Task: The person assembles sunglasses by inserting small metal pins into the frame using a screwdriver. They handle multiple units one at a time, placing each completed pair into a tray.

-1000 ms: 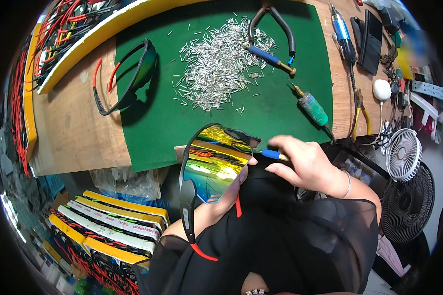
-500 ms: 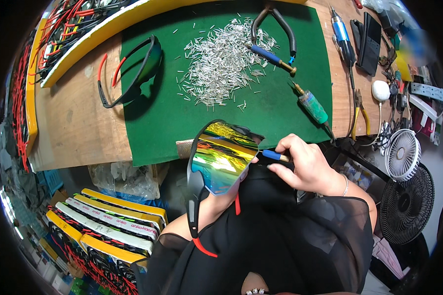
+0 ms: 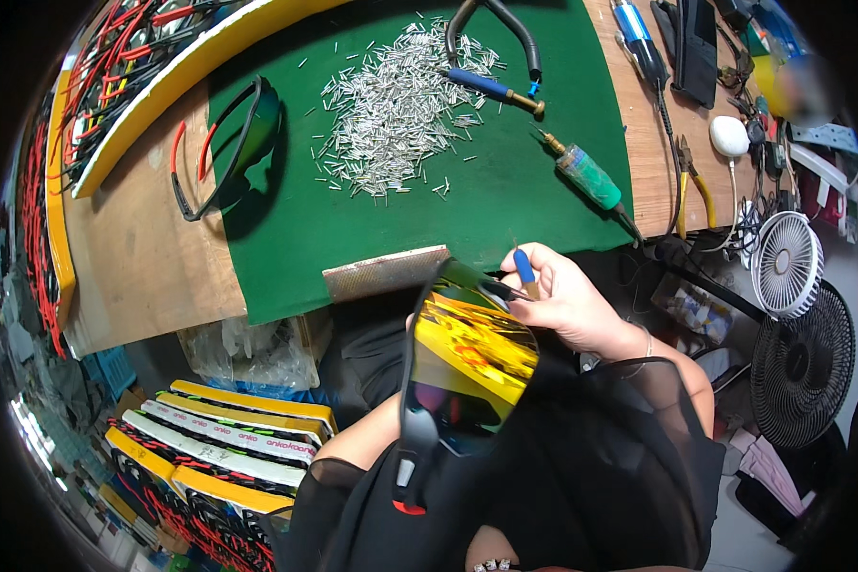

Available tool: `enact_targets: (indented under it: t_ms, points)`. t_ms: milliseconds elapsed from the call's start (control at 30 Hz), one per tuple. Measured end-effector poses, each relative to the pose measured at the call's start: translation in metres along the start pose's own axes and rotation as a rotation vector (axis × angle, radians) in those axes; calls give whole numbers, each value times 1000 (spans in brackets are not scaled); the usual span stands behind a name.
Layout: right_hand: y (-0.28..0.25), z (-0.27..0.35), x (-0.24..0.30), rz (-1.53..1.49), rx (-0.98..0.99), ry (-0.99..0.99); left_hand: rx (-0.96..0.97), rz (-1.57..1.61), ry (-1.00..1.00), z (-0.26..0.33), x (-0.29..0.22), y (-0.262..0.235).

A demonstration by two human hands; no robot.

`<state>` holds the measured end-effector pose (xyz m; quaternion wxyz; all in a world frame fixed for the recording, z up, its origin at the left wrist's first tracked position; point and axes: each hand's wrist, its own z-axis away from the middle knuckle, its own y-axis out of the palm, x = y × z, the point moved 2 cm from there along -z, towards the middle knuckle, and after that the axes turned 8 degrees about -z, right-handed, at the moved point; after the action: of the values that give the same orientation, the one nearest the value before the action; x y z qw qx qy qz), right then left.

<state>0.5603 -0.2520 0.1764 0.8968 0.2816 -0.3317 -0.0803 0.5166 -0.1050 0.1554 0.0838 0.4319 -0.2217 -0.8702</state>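
Observation:
A pair of sport sunglasses (image 3: 481, 348) with a mirrored yellow lens and black frame is held up in front of my body. My left forearm (image 3: 367, 437) reaches behind it, and the lens hides nearly all of my left hand, which grips the glasses. My right hand (image 3: 582, 303) pinches a small screwdriver (image 3: 523, 268) with a blue grip and brass end, its thin tip upward. The right fingers are close against the frame's upper right corner; whether they touch it I cannot tell. A red-tipped temple points down.
On the green mat (image 3: 353, 229) lie a pile of metal pins (image 3: 391, 119), another blue screwdriver (image 3: 486, 84), a green-handled driver (image 3: 589, 178) and more sunglasses (image 3: 255, 138). A textured strip (image 3: 386, 272) lines its front edge. Boxes of glasses (image 3: 229, 439) stand lower left; fans (image 3: 799, 348) right.
The sunglasses have turned and moved right, their near temple now lower. The screwdriver has swung from sideways to tip-up, away from the hinge corner. The whole view has shifted slightly.

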Motion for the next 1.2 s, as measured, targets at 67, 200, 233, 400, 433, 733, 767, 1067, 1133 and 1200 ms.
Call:
enact_targets:
  t_ms: [67, 200, 233, 400, 433, 733, 767, 1067, 1133, 1200]
  points:
    - [3, -2, -2, 59, -6, -24, -28, -50, -13, 0, -1, 2]
    - [5, -7, -6, 58, -22, -91, -73, -107, -37, -1, -2, 6]
    - [6, -5, -4, 44, 0, -101, -98, -123, -42, 0, -3, 6]
    - [-2, 3, 0, 339, -11, -49, -262, -42, -30, -2, 0, -9]
    - [0, 8, 10, 568, 11, 49, -295, -2, -23, -4, -1, -13]
    - [-8, -38, 130, 1604, -370, -1074, -115, 28, 13, -9, -16, -16]
    - [-21, -56, 141, 1680, -476, -1044, -95, -42, -7, -10, -23, -10]
    - [14, -27, 122, 1733, -123, -970, -126, 10, 7, -15, -16, -17]
    - [26, -6, 106, 1206, 251, -561, -101, 56, -57, -19, -25, -4]
    - [31, -7, 86, 1065, 245, -336, -98, 18, -17, -21, -26, 6]
